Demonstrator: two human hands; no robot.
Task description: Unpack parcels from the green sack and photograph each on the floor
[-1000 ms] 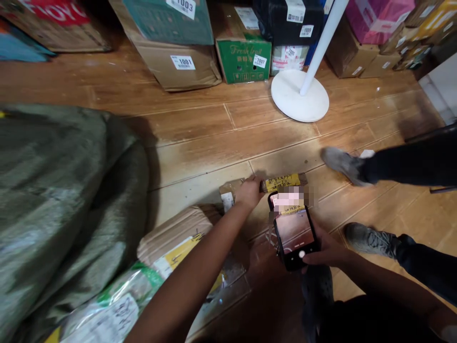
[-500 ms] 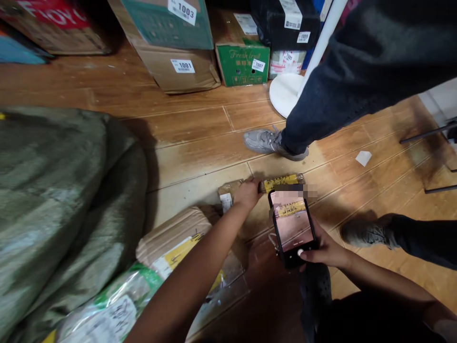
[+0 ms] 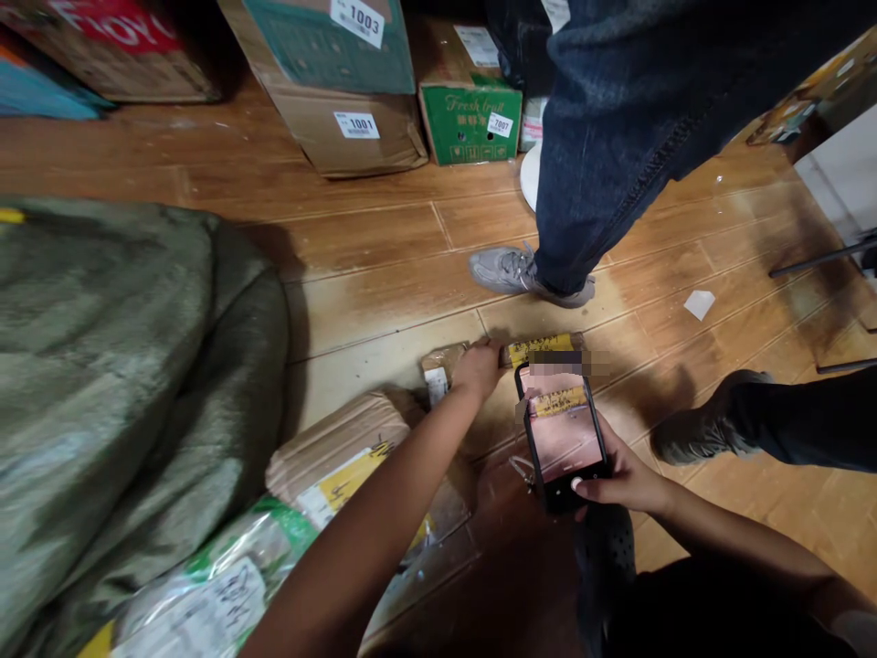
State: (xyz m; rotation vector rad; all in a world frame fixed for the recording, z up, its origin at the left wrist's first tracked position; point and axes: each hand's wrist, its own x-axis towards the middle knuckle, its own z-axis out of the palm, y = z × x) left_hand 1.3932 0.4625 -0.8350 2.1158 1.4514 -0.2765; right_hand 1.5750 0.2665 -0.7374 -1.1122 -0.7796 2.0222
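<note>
1. Under the left hand, on the wooden floor, lies a small parcel. It is a flat brown packet with a yellow label showing to the right of the knuckles.
2. The left hand's fingers are bent down over the packet's top and far edge, pinning it in place. How far they wrap underneath is hidden.
3. The packet looks light and somewhat soft, wrapped in glossy tape that may be slippery. Its short ends or long edges seem the safest places to take hold, keeping the label uncovered.
4. The yellow label carries dark handwriting too small to read.
5. Just right of that hand, the right hand is closed round a phone, thumb at the bottom of the screen. The screen shows the yellow label.
6. Beyond the left hand's fingertips stands another person's grey shoe and jeans leg. A second shoe is right of the phone.
7. Beside the left forearm lie a cardboard parcel with a yellow scribbled label and a plastic-wrapped parcel. A big green sack lies further left.
8. Far ahead, along the wall, a brown box is tagged "1001" and the one above it "1003". A green box reads "Fresh fruit" and "7007".
</note>
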